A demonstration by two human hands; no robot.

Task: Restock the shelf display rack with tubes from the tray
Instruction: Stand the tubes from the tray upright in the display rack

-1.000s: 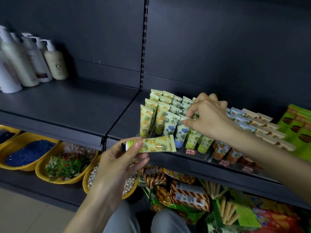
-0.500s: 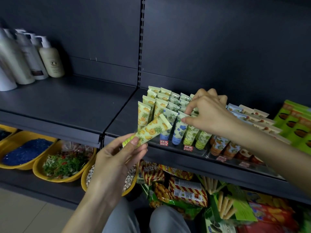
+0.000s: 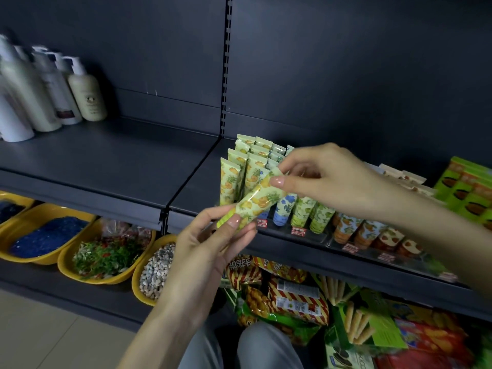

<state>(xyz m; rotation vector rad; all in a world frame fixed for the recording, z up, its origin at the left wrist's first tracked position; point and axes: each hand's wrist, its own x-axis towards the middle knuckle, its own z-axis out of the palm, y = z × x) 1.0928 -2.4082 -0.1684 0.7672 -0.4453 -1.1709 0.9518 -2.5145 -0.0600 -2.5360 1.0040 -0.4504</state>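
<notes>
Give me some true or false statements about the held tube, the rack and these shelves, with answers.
1. The left hand and the right hand both hold one tube. True.
2. That tube stands upright in the rack. False: it is held tilted in front of the rack.
3. The pump bottles stand on the floor. False: they stand on the shelf, far left.
4. A yellow bowl below the shelf holds pebbles. True.

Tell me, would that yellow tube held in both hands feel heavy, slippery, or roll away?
Probably light: the tube hangs between fingertip pinches of the left hand and right hand. Its skin shines, so likely a bit slippery. The flat crimped end should stop it rolling far.
</notes>
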